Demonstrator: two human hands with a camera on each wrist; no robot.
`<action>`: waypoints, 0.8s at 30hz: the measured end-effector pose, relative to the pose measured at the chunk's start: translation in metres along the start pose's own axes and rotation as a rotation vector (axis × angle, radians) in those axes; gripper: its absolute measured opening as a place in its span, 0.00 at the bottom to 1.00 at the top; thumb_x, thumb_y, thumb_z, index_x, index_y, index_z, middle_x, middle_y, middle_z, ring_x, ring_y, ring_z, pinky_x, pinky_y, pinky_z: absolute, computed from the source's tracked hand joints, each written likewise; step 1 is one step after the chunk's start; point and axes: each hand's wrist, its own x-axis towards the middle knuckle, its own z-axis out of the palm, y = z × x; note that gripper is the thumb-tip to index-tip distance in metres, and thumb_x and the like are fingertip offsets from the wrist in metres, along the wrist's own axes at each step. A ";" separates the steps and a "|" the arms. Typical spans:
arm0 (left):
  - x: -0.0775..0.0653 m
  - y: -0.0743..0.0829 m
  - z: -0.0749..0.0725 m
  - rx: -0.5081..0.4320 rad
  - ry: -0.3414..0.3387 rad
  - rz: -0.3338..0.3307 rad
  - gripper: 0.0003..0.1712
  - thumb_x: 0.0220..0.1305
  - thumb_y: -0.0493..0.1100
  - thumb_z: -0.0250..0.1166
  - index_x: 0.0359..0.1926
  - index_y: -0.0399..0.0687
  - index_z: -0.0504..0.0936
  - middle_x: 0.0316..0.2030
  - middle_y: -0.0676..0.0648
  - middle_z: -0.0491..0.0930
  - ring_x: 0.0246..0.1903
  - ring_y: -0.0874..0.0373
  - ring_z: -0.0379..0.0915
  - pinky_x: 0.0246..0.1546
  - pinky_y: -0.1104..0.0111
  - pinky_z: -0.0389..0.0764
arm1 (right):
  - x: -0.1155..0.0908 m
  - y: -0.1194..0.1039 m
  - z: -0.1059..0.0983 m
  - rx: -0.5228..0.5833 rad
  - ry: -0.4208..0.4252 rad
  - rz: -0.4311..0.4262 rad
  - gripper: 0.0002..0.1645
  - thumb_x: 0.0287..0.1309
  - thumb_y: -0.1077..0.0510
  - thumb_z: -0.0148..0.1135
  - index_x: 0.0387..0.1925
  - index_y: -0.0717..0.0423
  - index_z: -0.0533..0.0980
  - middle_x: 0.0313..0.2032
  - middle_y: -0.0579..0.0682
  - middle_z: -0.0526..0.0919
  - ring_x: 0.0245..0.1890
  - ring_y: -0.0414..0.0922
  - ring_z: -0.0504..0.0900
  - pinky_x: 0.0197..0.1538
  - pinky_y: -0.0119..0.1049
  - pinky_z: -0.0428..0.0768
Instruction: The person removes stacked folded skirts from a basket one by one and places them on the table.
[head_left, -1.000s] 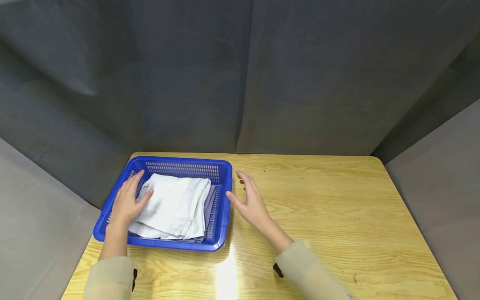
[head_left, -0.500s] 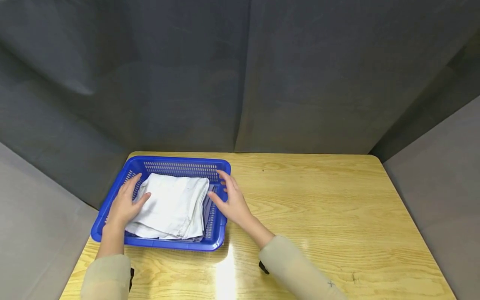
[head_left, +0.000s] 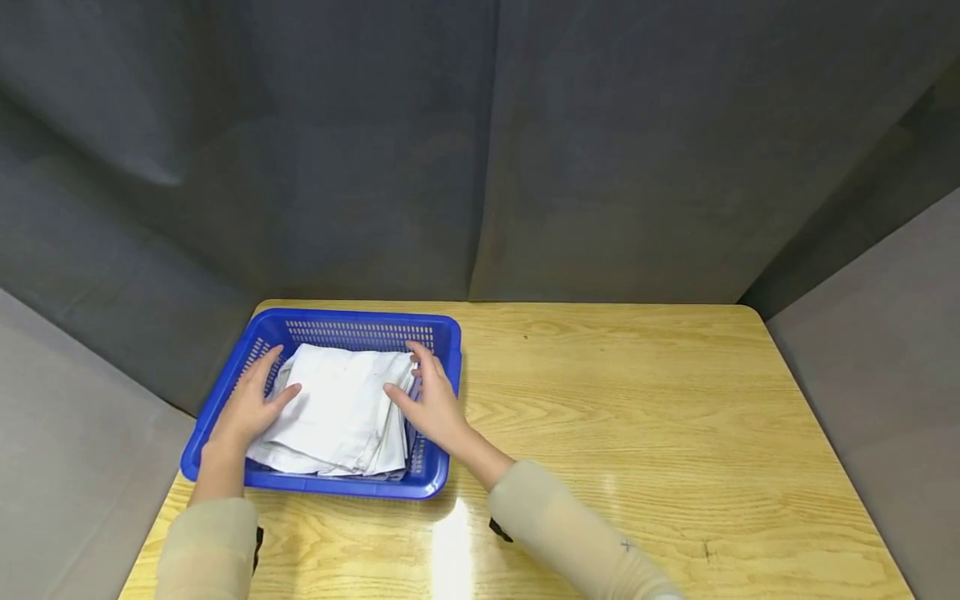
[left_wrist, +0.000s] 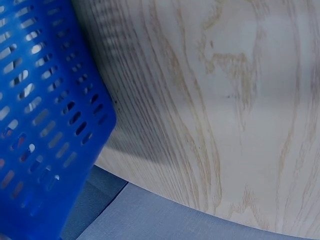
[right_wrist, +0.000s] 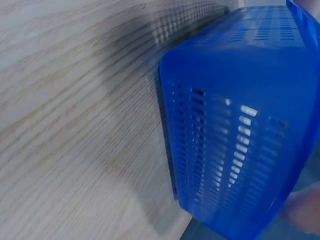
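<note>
A folded white cloth (head_left: 333, 408) lies in a blue plastic basket (head_left: 352, 485) on the left of the table, over a greyish layer that shows at its right edge. My left hand (head_left: 251, 410) is over the basket's left side, fingers spread, thumb above the cloth. Over the cloth's right edge is my right hand (head_left: 433, 408), its thumb and fingers apart; I cannot tell whether either touches the cloth. The left wrist view holds only the slotted basket wall (left_wrist: 50, 115) beside the tabletop. In the right wrist view a blurred fingertip (right_wrist: 304, 210) shows beyond the basket wall (right_wrist: 225, 135).
The wooden table (head_left: 637, 417) extends to the right of the basket. Dark grey curtains (head_left: 375, 167) hang behind it, with lighter grey panels (head_left: 75, 467) at the sides. A bright reflection lies near the table's front.
My right hand has moved left, from beside the basket across its right rim to the cloth's right edge. My left hand has stayed nearly in place.
</note>
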 end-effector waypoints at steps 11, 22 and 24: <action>0.001 -0.002 0.000 -0.044 -0.030 -0.001 0.43 0.59 0.51 0.60 0.68 0.39 0.51 0.61 0.26 0.57 0.59 0.29 0.53 0.56 0.39 0.54 | 0.001 -0.004 0.019 -0.022 0.045 0.178 0.42 0.50 0.53 0.64 0.63 0.58 0.57 0.54 0.66 0.66 0.46 0.58 0.74 0.45 0.44 0.75; 0.000 -0.005 0.002 -0.073 -0.094 -0.078 0.44 0.61 0.53 0.59 0.69 0.41 0.47 0.61 0.28 0.59 0.55 0.32 0.60 0.53 0.42 0.61 | 0.001 -0.001 0.039 -0.008 0.091 0.362 0.45 0.48 0.54 0.66 0.64 0.57 0.54 0.56 0.66 0.62 0.54 0.59 0.70 0.56 0.47 0.70; 0.000 -0.005 0.002 -0.076 -0.103 -0.088 0.45 0.61 0.53 0.59 0.69 0.41 0.46 0.61 0.27 0.58 0.55 0.31 0.59 0.53 0.41 0.60 | 0.001 0.000 0.042 -0.023 0.082 0.385 0.46 0.47 0.53 0.66 0.65 0.57 0.53 0.56 0.66 0.61 0.54 0.61 0.69 0.56 0.48 0.70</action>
